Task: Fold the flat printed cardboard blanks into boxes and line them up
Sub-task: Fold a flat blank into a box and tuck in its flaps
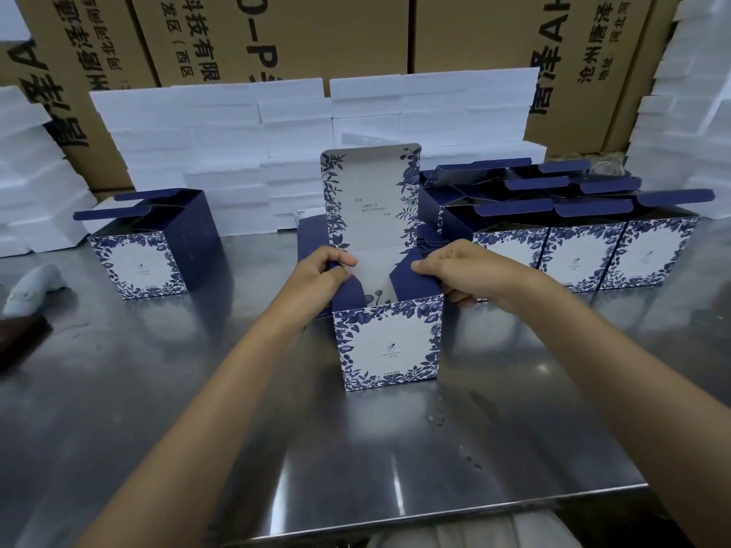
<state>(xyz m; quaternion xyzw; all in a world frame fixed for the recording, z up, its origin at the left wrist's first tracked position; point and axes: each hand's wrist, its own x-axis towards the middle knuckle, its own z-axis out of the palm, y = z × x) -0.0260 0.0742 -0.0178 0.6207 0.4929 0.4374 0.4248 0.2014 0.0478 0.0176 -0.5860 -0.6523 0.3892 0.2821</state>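
A blue-and-white floral printed box stands upright on the steel table in front of me, top open, its tall lid flap raised at the back. My left hand pinches the navy left side flap. My right hand grips the navy right side flap. One folded box stands alone at the left. Several folded boxes stand in rows at the right, lids open. A stack of flat blanks lies just behind the box, partly hidden.
White foam slabs are piled along the back and both sides, with big brown cartons behind them. A white object and a dark flat item lie at the table's left edge. The table's front edge is close to me.
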